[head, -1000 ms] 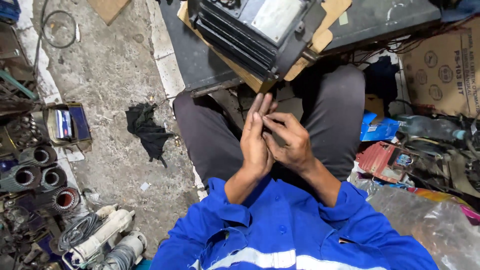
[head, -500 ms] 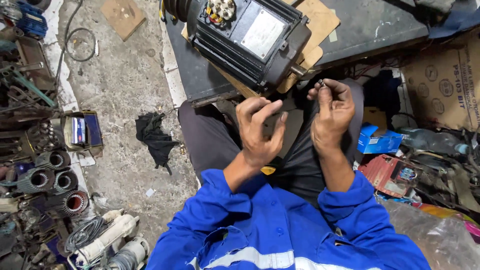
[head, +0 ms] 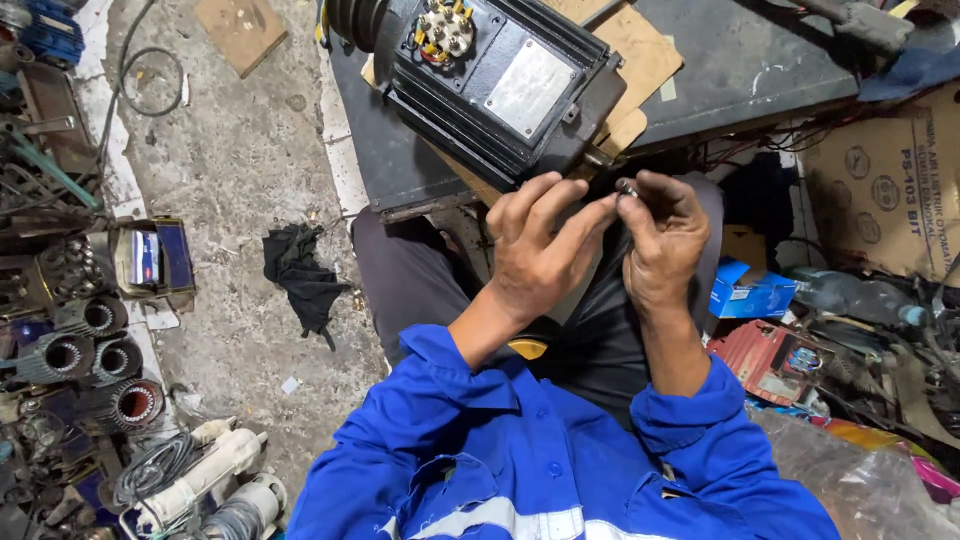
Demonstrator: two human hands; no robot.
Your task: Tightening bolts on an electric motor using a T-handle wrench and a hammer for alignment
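Right hand [head: 662, 240]: fingertips pinched on a small dark part [head: 627, 187] | Left hand [head: 540, 250]: fingers spread, tips meeting the right hand at the part | Location: above the lap, just below the black motor [head: 500, 85] on the table [head: 740, 70].

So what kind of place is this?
Probably a motor repair workshop: a black electric motor sits on the bench, wound stators lie on the concrete floor, with parts and clutter around.
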